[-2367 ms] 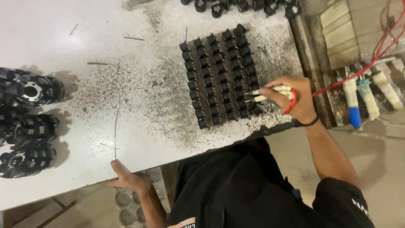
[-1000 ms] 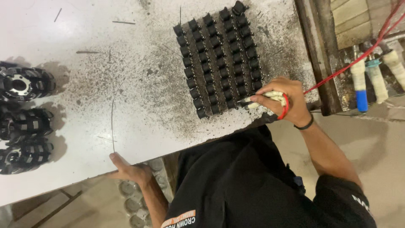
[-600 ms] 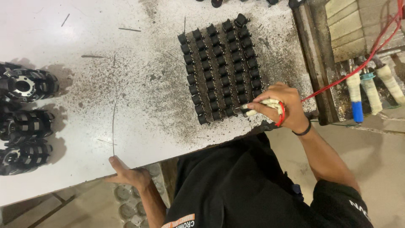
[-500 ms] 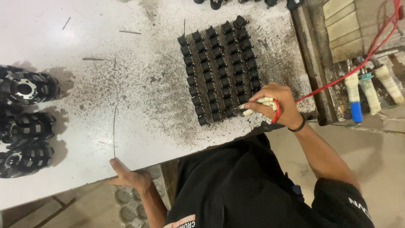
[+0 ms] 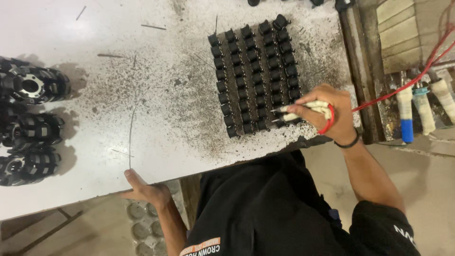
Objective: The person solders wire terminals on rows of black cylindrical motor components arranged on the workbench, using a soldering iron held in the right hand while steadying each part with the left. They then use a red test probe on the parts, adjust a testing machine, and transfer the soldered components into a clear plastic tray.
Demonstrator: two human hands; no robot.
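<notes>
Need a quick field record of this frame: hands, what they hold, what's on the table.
right hand: grips two pale-handled probes, tips at the grid's near right corner
left hand: rests on the table's near edge, holds nothing
small black parts: upright in a rows-and-columns grid
white table: speckled with dark grit
red cable: runs from the right hand off to the right
black round parts: stacked at the left edge

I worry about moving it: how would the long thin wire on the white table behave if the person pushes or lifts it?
The thin wire looks slightly curved and very slender, so it would probably flex and weigh almost nothing. Lying flat on the white table near the left hand, it may be hard to pinch and would likely slide.
</notes>
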